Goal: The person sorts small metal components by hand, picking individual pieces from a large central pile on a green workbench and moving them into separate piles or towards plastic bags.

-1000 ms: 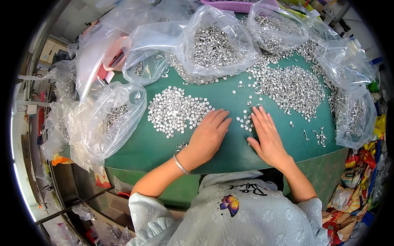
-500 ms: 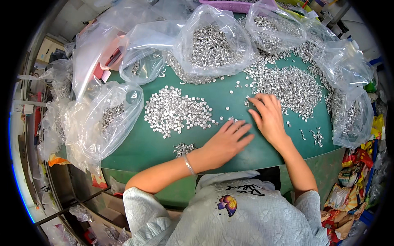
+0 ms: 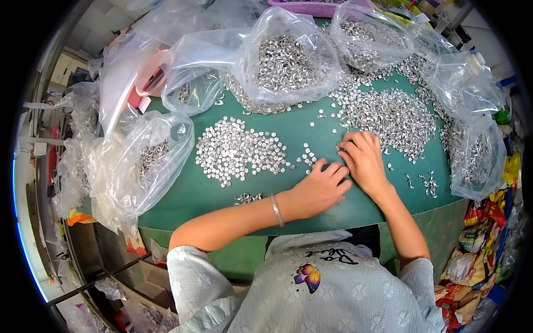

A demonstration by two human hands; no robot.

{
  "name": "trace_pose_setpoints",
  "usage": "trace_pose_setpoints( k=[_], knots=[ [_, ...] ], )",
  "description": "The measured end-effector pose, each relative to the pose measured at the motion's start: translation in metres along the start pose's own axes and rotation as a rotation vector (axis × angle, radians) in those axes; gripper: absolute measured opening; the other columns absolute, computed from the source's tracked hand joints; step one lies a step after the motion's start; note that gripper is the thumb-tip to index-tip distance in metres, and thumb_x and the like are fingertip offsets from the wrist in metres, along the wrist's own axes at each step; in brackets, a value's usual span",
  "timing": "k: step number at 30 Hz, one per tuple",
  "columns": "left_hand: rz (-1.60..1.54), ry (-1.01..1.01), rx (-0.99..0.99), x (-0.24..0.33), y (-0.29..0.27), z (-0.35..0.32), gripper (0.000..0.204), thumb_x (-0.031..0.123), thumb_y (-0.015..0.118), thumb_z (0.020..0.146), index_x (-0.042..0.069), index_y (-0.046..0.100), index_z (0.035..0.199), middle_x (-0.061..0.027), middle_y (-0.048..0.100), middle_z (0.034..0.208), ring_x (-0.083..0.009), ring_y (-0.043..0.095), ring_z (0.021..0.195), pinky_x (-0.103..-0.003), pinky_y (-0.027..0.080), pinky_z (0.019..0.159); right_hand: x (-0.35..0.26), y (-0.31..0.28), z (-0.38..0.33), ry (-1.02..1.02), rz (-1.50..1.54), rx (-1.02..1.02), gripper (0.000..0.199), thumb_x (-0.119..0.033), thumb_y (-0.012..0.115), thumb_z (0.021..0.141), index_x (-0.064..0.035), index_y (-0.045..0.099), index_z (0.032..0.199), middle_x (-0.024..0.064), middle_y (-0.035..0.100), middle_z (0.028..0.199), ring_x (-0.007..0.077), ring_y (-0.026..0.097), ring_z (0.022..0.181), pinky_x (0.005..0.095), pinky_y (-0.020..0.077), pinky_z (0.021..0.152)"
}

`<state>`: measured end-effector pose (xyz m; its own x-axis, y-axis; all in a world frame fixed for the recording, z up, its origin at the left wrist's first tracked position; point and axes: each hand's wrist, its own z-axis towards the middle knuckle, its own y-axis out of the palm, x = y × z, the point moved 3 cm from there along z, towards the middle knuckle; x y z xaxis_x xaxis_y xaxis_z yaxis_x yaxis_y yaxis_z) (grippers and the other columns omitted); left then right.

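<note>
Silvery small metal pieces [image 3: 239, 151] — flat, loose heap

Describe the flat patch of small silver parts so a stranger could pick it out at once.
Start at the green table. Just beyond the left hand, toward its left, lies the flat patch of small silver parts. Unlike the heaped loose pile beyond the right hand, it is spread one layer thin, outside any clear plastic bag.

2 hands, left hand [image 3: 319, 188] and right hand [image 3: 363, 161], on 1 green table [image 3: 189, 194]. 1 bracelet [image 3: 276, 210]. About 7 clear plastic bags [image 3: 286, 55] of metal parts; 2 large loose heaps [image 3: 236, 150]; individual pieces uncountable.
</note>
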<state>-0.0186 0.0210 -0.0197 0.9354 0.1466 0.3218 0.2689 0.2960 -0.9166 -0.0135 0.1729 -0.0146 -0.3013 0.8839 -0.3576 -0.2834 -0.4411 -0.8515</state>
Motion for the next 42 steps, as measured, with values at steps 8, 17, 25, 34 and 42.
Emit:
trace_pose_setpoints(
  k=[8, 17, 25, 34, 42],
  knots=[
    [0.251, -0.251, 0.189, -0.05, -0.018, -0.019, 0.026, 0.005, 0.056, 0.08, 0.003, 0.056, 0.105, -0.0151, 0.053, 0.114, -0.0322, 0.05, 0.112, -0.05, 0.037, 0.098, 0.005, -0.025, -0.011, 0.08, -0.009, 0.058, 0.035, -0.012, 0.075, 0.076, -0.0049, 0.065, 0.108, 0.007, 0.059, 0.103, 0.0259, 0.054, 0.099, 0.0401, 0.0389, 0.087],
    [0.206, -0.144, 0.03, -0.051, -0.012, -0.011, 0.049, 0.006, 0.056, 0.082, -0.006, 0.052, 0.13, -0.0211, 0.048, 0.142, -0.0349, 0.041, 0.137, -0.055, 0.028, 0.114, 0.001, -0.034, -0.017, 0.008, 0.02, 0.103, 0.023, -0.006, 0.073, 0.077, -0.0045, 0.066, 0.1, 0.0069, 0.062, 0.097, 0.0268, 0.057, 0.091, 0.0385, 0.0428, 0.081],
    [-0.048, -0.449, 0.193, -0.061, -0.052, -0.056, 0.034, 0.0, 0.061, 0.088, 0.003, 0.061, 0.121, -0.0156, 0.053, 0.138, -0.0356, 0.045, 0.133, -0.053, 0.033, 0.112, -0.053, 0.003, -0.023, -0.031, 0.358, -0.093, 0.027, -0.005, 0.074, 0.076, -0.0036, 0.065, 0.101, 0.0078, 0.062, 0.1, 0.0275, 0.057, 0.091, 0.0387, 0.0436, 0.076],
    [-0.368, -0.741, 0.568, -0.039, -0.094, -0.11, 0.025, -0.008, 0.061, 0.085, -0.001, 0.066, 0.108, -0.017, 0.063, 0.118, -0.0343, 0.061, 0.11, -0.039, 0.049, 0.093, -0.128, 0.049, -0.01, -0.212, 0.55, -0.161, 0.029, -0.007, 0.074, 0.076, 0.0, 0.063, 0.101, 0.0109, 0.062, 0.102, 0.0276, 0.057, 0.092, 0.0382, 0.0453, 0.079],
    [-0.064, -0.681, 0.291, 0.023, -0.048, -0.125, 0.034, 0.001, 0.071, 0.081, 0.004, 0.066, 0.114, -0.0129, 0.059, 0.125, -0.034, 0.054, 0.12, -0.052, 0.038, 0.107, -0.032, -0.004, -0.012, 0.219, 0.062, 0.159, 0.027, 0.002, 0.069, 0.08, -0.0005, 0.064, 0.106, 0.0138, 0.061, 0.11, 0.0336, 0.055, 0.099, 0.0409, 0.0443, 0.088]
  ],
)
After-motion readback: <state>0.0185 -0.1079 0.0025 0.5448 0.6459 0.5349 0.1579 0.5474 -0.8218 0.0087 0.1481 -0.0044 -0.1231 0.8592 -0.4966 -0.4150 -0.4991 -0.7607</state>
